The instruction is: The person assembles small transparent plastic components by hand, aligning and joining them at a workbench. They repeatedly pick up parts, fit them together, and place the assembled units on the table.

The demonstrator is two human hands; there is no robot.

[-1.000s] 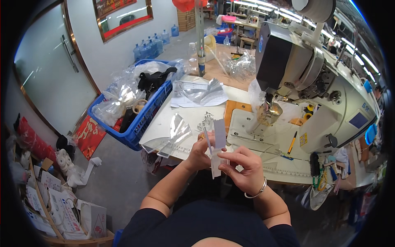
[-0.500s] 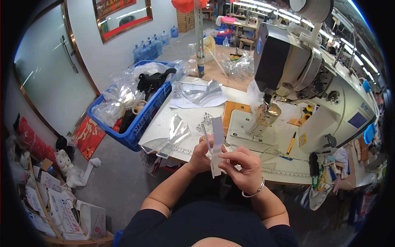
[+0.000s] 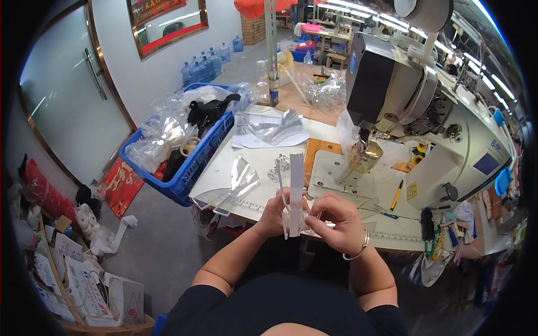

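Observation:
In front of my chest, a bundle of narrow white strips (image 3: 296, 176) stands upright, held from its left side by my left hand (image 3: 270, 217). My right hand (image 3: 339, 224) is closed in a pinch at the lower right of the bundle. A thin pale loop or band crosses the strips near their lower end and runs to my right fingertips; its exact kind is too small to tell. On the white table (image 3: 216, 168) beyond lie a clear, shiny plastic piece (image 3: 242, 178) and a small heap of silvery bits (image 3: 278, 168).
A sewing machine (image 3: 386, 84) stands to the right, with an orange-yellow pen (image 3: 397, 194) on its bed. Printed paper (image 3: 252, 137) under another clear piece lies at the back. A blue basket (image 3: 196, 182) of plastic bags stands left. A ruler strip (image 3: 398, 236) edges the table.
My right hand has shifted slightly right and turned at the wrist, drawing the pale band out from the strips. The bundle has straightened a little in my left hand.

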